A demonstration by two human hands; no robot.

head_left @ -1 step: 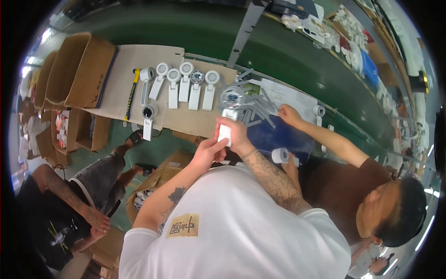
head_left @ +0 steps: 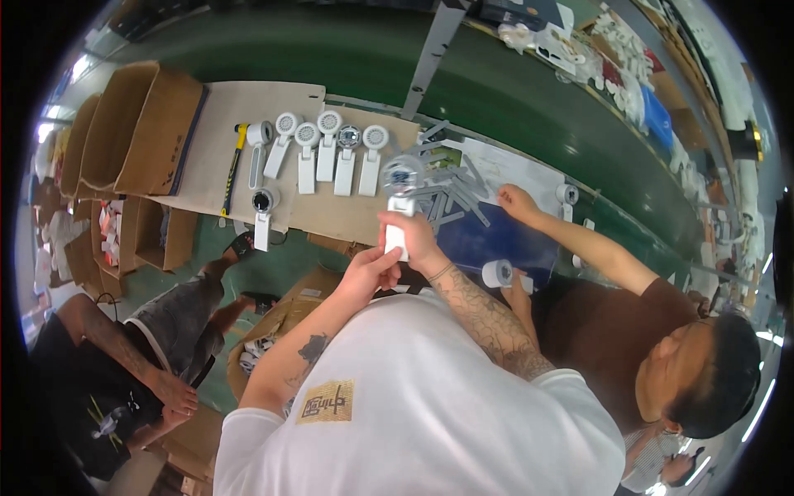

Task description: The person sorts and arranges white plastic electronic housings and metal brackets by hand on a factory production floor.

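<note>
A white handheld fan [head_left: 403, 204] stands out in front of my chest, its round head pointing away from me. My right hand [head_left: 418, 240] is wrapped round the top of its handle. Lower down, my left hand [head_left: 368, 274] closes on the handle's bottom end, its thumb against the white face. The fan's head looks blurred, so its blades cannot be made out. Just beyond, on the board, several similar fans [head_left: 327, 149] lie in a row. One more fan [head_left: 263, 219] with a dark centre lies at the board's near edge.
Left of the row lies a yellow-and-black hammer-like tool [head_left: 234, 169], near a cardboard box [head_left: 157, 132]. Grey strips [head_left: 451, 194] are heaped by a blue mat [head_left: 504, 244]. A co-worker's hand [head_left: 514, 202] reaches in from the right; another person stands at left.
The fan in my hands has shifted slightly to the left, and my right hand has moved a little with it. The co-worker's reaching hand has barely moved.
</note>
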